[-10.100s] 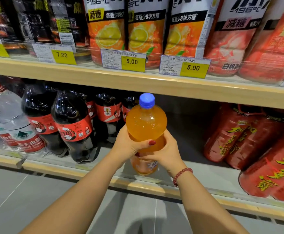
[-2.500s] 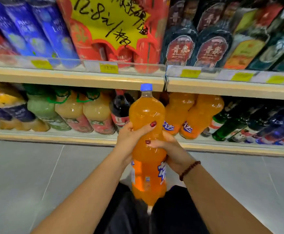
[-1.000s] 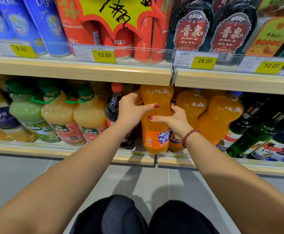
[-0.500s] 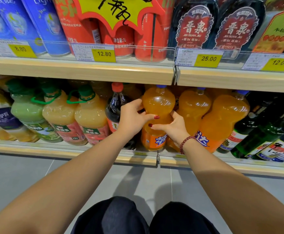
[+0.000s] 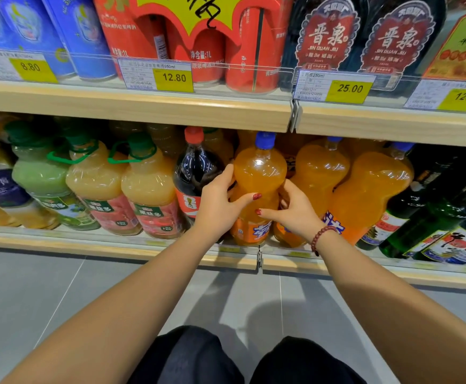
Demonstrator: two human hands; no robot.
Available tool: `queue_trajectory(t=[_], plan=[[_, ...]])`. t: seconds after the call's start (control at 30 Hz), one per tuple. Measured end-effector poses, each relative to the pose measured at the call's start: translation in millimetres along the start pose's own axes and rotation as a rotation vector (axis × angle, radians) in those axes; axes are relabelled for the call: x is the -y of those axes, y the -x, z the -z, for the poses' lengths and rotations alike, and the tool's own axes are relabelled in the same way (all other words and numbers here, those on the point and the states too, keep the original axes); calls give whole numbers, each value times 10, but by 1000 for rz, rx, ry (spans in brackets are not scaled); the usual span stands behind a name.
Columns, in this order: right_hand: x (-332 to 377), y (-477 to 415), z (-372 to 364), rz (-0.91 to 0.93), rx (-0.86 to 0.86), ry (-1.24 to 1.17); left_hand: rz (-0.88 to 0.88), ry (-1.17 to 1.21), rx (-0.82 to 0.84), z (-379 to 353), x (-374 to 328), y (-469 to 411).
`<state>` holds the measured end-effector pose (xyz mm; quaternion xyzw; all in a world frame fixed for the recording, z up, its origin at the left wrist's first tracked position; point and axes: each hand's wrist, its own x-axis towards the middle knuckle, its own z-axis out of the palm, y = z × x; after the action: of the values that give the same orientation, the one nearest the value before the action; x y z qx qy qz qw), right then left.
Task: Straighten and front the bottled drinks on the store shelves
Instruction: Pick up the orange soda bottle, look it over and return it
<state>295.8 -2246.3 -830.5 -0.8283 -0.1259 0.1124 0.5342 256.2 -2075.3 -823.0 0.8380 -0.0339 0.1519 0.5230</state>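
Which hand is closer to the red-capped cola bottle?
Left. The left hand grips the orange soda bottle on the side next to the cola bottle. The right hand holds the opposite side, so the orange soda bottle sits between it and the cola bottle.

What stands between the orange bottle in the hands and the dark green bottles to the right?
Head view: a middle orange bottle and a right orange bottle stand between the held orange bottle and the dark green bottles.
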Motion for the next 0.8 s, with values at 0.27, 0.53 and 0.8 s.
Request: queue_trajectory(t=[0.27, 0.53, 0.8], plan=[[206, 51, 195, 36, -67, -230, 176, -55, -172, -294, 415, 586], [359, -79, -8, -6, -181, -253, 498, 77, -253, -624, 359, 385], [322, -46, 61, -5, -131, -239, 536, 94, -326, -711, 362, 409]])
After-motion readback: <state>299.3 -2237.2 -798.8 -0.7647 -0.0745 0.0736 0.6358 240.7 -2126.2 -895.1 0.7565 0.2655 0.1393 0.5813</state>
